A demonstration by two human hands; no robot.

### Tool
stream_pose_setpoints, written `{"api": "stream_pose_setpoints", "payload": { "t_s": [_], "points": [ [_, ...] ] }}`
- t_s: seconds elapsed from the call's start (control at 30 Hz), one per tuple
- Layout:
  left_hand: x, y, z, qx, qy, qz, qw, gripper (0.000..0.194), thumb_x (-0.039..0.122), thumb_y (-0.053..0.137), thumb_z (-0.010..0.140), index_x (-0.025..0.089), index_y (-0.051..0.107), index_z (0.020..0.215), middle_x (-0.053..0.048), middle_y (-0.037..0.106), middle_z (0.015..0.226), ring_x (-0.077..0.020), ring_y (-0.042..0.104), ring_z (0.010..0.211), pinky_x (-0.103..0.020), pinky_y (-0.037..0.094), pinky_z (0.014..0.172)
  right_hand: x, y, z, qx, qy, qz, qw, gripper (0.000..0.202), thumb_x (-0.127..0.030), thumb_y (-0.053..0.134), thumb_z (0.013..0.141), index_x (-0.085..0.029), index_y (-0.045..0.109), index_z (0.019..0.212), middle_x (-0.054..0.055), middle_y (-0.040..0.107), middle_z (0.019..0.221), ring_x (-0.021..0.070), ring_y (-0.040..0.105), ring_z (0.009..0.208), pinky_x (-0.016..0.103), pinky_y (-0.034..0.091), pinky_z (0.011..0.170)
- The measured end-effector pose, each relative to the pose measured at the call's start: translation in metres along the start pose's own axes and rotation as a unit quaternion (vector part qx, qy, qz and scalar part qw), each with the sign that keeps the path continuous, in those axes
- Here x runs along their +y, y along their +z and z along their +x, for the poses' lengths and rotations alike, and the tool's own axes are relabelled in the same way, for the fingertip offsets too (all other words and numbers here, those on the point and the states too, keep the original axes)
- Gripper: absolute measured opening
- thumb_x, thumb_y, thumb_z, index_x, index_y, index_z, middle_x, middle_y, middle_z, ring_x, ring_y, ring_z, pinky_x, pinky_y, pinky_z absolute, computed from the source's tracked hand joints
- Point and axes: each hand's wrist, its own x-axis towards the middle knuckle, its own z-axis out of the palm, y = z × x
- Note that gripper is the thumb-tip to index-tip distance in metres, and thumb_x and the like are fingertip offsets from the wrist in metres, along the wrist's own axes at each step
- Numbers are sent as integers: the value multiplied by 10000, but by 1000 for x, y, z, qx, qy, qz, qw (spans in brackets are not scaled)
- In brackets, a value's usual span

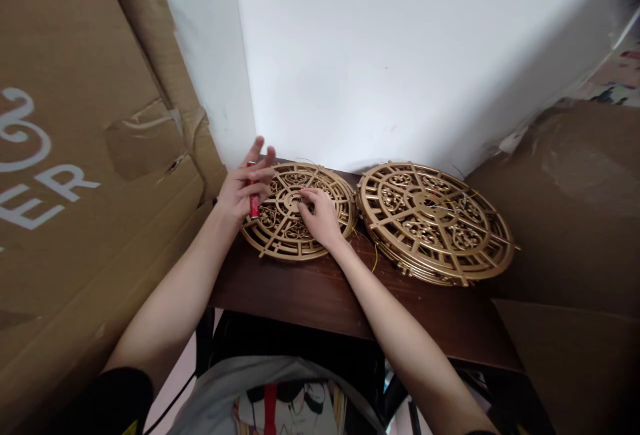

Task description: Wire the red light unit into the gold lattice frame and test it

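Observation:
On the dark wooden table lies a round golden openwork piece (280,248), its rim and scrollwork visible around my hands. Above its left edge, my left hand (247,185) holds a small red cylinder (255,205) between its fingers, with some fingertips raised. My right hand (320,214) rests at the centre of the same golden piece, thumb and fingers curved close to the central ring; anything between them is too small to make out. A stack of similar golden pieces (437,222) stands just to the right, with thin wires across its top.
The brown table (300,295) has a front edge near my body. A large cardboard box (60,155) rises on the left, and more cardboard (560,208) stands on the right. White panels (400,55) form the back. Thin yellow wire (375,258) lies between the golden pieces.

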Motion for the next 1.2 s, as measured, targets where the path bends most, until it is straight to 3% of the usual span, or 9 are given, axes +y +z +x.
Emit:
{"api": "stream_pose_setpoints", "payload": {
  "t_s": [0.1,0.17,0.27,0.53,0.73,1.03,1.2],
  "points": [
    [-14,-5,10,42,-103,130,985,285,-33,423,855,100,671,899,-62,654,738,-6,390,371,-66,164,246,5,-1,2,31,12,73,997,253,-174,524,828,-185,707,1003,66,681,1020,189,605,889,358,472,887],
    [-24,-7,14,69,-152,202,965,211,-18,475,845,82,659,869,-46,622,678,-7,371,355,-83,172,254,8,-1,3,48,28,121,991,244,-187,522,819,-180,715,968,55,697,963,166,603,779,324,495,790],
    [-34,-8,15,83,-178,279,940,157,-10,519,830,71,653,851,-51,615,692,-15,421,384,-94,175,277,10,0,3,55,56,184,980,254,-222,543,798,-166,723,968,49,708,919,139,578,663,283,493,667],
    [-36,-8,10,102,-111,410,900,110,15,598,813,78,653,883,-52,638,706,-12,446,416,-124,193,329,6,-4,3,85,69,257,960,194,-229,572,765,-173,738,847,58,728,913,182,643,837,316,514,783],
    [-43,-8,11,102,-73,407,905,107,25,666,762,61,669,863,-85,675,722,-54,544,482,-149,279,352,1,-7,2,105,64,285,951,167,-228,574,764,-176,720,827,46,726,868,182,655,823,330,523,796],
    [-44,-10,11,91,-78,418,901,235,89,722,745,65,683,976,-37,628,573,-55,518,443,-153,344,400,-4,-9,1,111,70,322,938,157,-196,565,747,-166,709,802,41,721,813,166,645,756,317,516,763],
    [-45,-11,11,88,-71,425,898,141,84,685,768,76,662,907,-39,648,611,-47,512,434,-160,352,408,-3,-8,1,97,71,316,941,152,-215,574,747,-168,708,800,27,707,773,156,625,704,305,511,719]
  ]
}}
